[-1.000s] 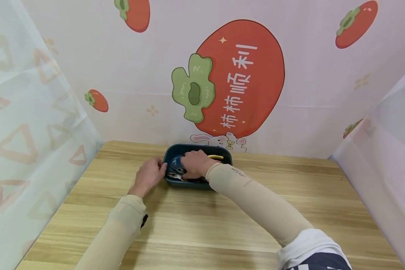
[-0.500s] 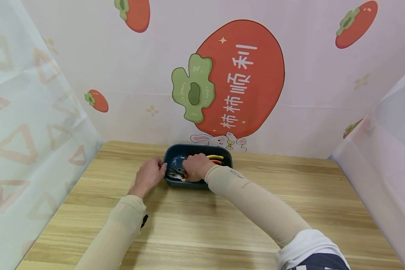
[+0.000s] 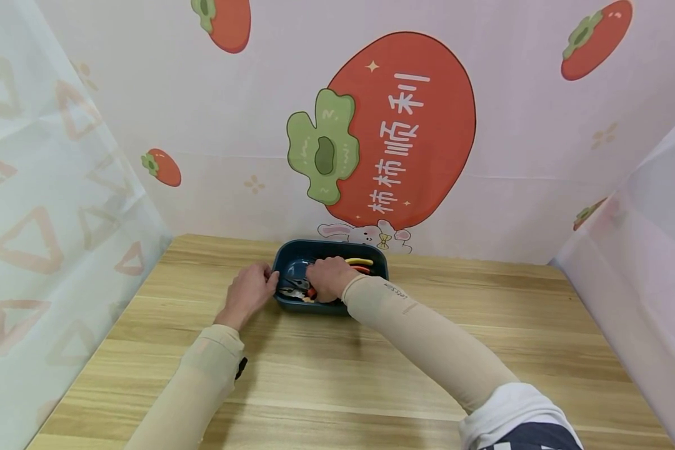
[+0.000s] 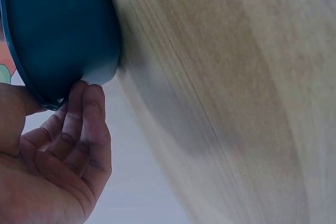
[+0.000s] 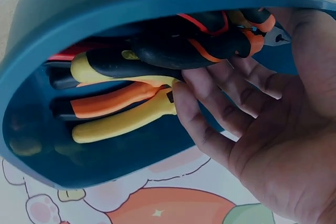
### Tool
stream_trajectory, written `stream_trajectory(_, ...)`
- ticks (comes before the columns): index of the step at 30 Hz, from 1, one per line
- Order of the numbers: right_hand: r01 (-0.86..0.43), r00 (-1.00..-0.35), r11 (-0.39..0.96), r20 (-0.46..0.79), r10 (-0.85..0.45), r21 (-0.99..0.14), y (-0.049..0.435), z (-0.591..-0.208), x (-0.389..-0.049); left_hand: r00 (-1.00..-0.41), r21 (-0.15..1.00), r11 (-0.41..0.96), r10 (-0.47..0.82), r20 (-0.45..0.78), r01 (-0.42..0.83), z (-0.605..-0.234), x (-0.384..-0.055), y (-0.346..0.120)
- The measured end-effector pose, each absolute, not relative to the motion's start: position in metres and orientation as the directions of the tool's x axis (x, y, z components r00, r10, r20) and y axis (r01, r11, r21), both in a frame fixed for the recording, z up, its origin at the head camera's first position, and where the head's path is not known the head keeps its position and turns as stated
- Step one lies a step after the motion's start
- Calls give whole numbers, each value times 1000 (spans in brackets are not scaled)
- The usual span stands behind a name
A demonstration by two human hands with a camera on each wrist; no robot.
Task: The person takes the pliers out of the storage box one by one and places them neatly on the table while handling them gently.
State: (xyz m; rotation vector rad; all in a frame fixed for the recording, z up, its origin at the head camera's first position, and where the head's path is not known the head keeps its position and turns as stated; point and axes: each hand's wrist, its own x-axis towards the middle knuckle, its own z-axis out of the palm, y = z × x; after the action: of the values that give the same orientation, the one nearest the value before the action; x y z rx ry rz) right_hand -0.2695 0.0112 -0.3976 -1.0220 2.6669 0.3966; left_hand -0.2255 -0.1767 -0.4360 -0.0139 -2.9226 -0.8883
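A dark blue-green oblong bin (image 3: 330, 309) stands on the wooden table against the back wall. Its near left rim is pinched by my left hand (image 3: 247, 292); in the left wrist view the curled fingers (image 4: 94, 124) press on the outer wall, with the thumb behind the rim. My right hand (image 3: 330, 279) reaches down inside, its fingers curled against black-and-orange pliers (image 5: 178, 50), the fingertips partly hidden behind the grips. Close to the index finger lie pliers with yellow handles (image 5: 126, 121) and an orange handle (image 5: 113, 102). More metal plier heads (image 3: 294, 289) show at the bin's left.
Pale printed sheets cover the back wall (image 3: 219, 206) and both sides, with a large persimmon picture (image 3: 422, 144) behind the bin. The wooden table (image 3: 484, 312) extends in front and to either side.
My right hand has drawn slightly toward me and down in the bin, uncovering more of the yellow and orange handles and a red-orange piece at its left. My left hand keeps its place on the rim.
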Motion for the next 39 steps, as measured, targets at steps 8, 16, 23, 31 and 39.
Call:
stream_trajectory(8,-677,-712,727,-352,-608,115,15,-395,-272,-997,556,831,-12,76,33,-437,-226,-176)
stream_trajectory(16,-669,-717,740,-323,-618,71,22,-381,-277,-997,557,830,-12,78,34,-437,-225,-175)
stream_trajectory(23,-631,-746,776,-277,-605,3,31,-363,-280,-997,558,829,-18,76,28,-436,-224,-174)
stream_trajectory(31,-624,-752,780,-230,-617,-53,45,-346,-280,-998,561,827,-16,69,26,-436,-223,-176)
stream_trajectory(39,-609,-779,793,-168,-604,-28,63,-336,-275,-998,560,828,-20,66,21,-435,-223,-177)
